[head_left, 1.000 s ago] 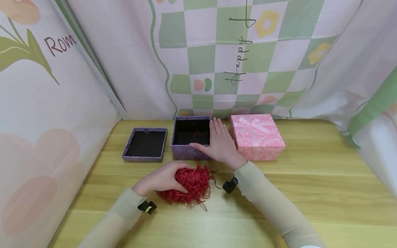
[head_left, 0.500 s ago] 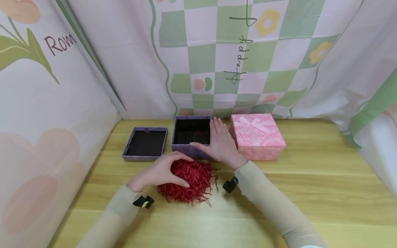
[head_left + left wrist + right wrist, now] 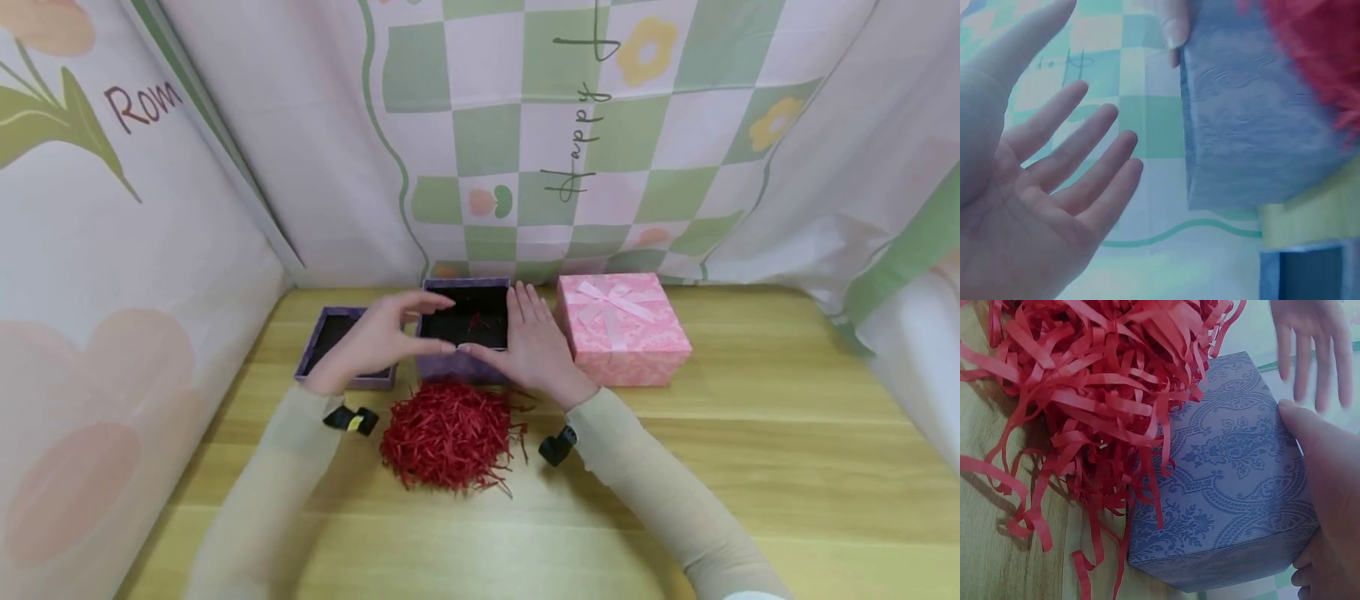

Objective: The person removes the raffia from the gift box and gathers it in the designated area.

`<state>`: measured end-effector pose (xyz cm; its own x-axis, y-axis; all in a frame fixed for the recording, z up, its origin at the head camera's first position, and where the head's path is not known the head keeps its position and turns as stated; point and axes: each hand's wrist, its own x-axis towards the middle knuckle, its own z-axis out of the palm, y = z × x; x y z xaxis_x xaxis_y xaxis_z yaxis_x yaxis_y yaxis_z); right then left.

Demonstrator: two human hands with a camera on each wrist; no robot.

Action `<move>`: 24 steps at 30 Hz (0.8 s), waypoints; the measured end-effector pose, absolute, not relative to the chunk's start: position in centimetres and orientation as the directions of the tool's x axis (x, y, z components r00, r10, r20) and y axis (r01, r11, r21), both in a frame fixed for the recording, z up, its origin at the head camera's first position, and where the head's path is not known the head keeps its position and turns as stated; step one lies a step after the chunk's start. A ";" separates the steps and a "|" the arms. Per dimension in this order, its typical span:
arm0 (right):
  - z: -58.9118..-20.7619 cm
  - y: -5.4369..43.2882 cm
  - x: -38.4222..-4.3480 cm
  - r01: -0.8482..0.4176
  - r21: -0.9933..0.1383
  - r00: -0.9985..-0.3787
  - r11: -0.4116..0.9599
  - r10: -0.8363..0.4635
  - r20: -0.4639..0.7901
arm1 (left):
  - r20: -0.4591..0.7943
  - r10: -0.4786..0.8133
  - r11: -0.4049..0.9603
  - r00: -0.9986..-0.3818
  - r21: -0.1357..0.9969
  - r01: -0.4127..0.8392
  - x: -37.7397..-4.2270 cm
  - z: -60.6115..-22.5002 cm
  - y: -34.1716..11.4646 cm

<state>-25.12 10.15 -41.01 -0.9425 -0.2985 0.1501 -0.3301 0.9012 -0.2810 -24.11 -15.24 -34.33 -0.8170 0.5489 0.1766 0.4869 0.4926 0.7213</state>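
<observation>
A purple patterned gift box (image 3: 480, 370), dark inside, stands uncovered near the curtain, with a few red strands in it. My right hand (image 3: 538, 350) rests on its right side, fingers straight along the wall and thumb on the front rim. Over the box's left side is my left hand (image 3: 375, 335), thumb and fingers spread apart with nothing between them. In the left wrist view that hand (image 3: 1054, 175) is apart from the box (image 3: 1254, 112). Just in front of the box lies a heap of red shredded paper (image 3: 453, 437), which in the right wrist view (image 3: 1104, 394) covers part of the box front.
To the left lies the purple lid (image 3: 375, 382), inner side up, partly hidden by the left hand. A pink gift box (image 3: 622, 333) with a ribbon bow stands to the right. Behind the wooden table (image 3: 750, 467) hangs a printed curtain (image 3: 495, 133).
My left hand has come off the red shredded paper and moved up to the box's left side. The paper heap shifted slightly toward the box. My right hand has stayed in place.
</observation>
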 end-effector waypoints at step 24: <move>-41.0 10.0 -24.9 -0.352 -0.257 -0.932 0.900 -0.311 0.187 | -0.034 0.419 0.664 -0.907 0.693 0.281 -33.9 -38.6 -8.0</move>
<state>-24.87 10.04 -40.99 -0.9318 -0.3112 0.1868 -0.3521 0.8999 -0.2574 -33.91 -8.02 -38.61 -0.9073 0.4190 -0.0340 0.2805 0.6637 0.6934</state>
